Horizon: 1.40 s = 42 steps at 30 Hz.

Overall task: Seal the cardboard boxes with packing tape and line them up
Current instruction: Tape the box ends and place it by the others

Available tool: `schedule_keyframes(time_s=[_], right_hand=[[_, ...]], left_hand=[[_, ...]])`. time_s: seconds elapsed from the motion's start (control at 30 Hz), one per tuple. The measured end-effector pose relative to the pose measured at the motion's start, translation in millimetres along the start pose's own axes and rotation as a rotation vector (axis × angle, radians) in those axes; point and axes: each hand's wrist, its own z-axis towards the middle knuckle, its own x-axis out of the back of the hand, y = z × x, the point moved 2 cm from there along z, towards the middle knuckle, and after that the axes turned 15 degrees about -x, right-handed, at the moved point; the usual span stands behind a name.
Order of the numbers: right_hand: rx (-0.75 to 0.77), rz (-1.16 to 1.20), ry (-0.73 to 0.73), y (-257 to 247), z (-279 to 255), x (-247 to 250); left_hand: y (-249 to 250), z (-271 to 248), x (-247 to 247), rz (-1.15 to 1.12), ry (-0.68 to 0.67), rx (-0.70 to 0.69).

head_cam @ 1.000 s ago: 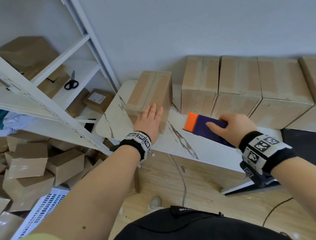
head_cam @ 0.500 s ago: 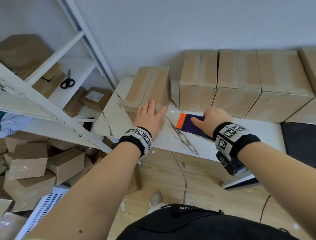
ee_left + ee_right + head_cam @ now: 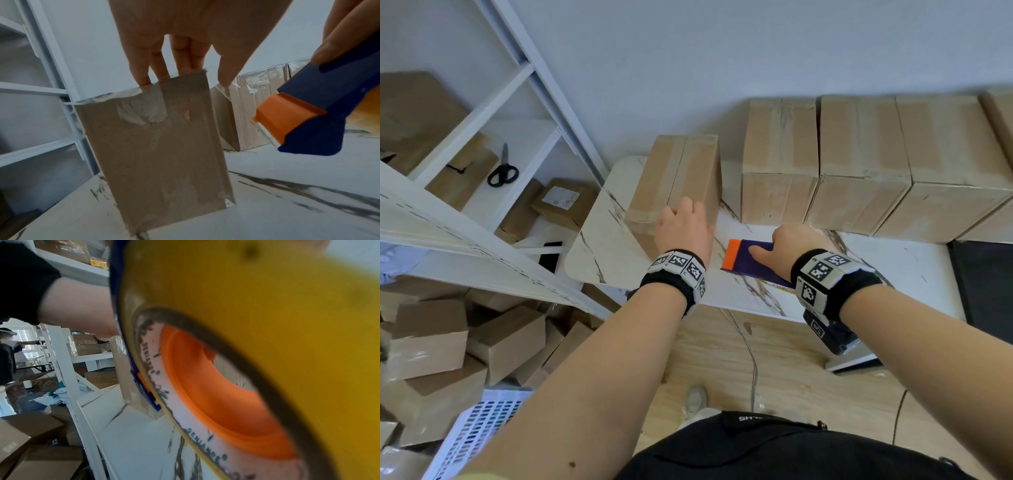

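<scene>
A taped cardboard box stands on the white marble table, apart from the row to its right. My left hand rests against its near face, straight fingertips on the top edge and the thumb by the right corner. My right hand grips a blue tape dispenser with an orange end, low over the table just right of that box. Its toothed blade points at the box. The yellow tape roll fills the right wrist view.
Several sealed boxes stand in a row against the wall. A white shelf rack at left holds scissors and parcels. Loose boxes and a white crate lie on the floor. A dark surface adjoins the table's right end.
My right hand has brought the dispenser left and nearer to the lone box. My left hand has slid up the box's near face until its fingertips reach the top edge.
</scene>
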Motion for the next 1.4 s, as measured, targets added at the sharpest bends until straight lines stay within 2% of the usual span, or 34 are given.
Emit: schedule_keyframes(time_s=[0.1, 0.33, 0.5, 0.63, 0.83, 1.03, 1.13, 1.23, 1.4], right_hand=[[-0.013, -0.014, -0.022, -11, 2, 6], [-0.027, -0.007, -0.019, -54, 8, 3], [0.053, -0.063, 0.054, -81, 7, 12], [0.069, -0.135, 0.088, -95, 6, 21], [0.118, -0.203, 0.126, -109, 3, 23], [0.068, -0.18, 0.119, -111, 4, 23], [0.024, -0.252, 0.083, -92, 2, 10], [-0.055, -0.287, 0.081, -58, 8, -5], [-0.145, -0.085, 0.102, -49, 28, -1]], left_hand=[[0, 1, -4, 0.05, 0.093, 0.028], [4, 1, -5, -0.011, 0.181, 0.016], [3, 6, -11, -0.041, 0.149, -0.001], [3, 5, -12, -0.068, 0.259, 0.054], [0, 5, -4, -0.19, 0.061, 0.057], [-4, 10, 3, -0.179, -0.087, 0.043], [-8, 9, 11, -0.082, 0.093, 0.061], [-11, 4, 0, -0.074, -0.005, 0.007], [-19, 3, 0, -0.071, 0.033, -0.026]])
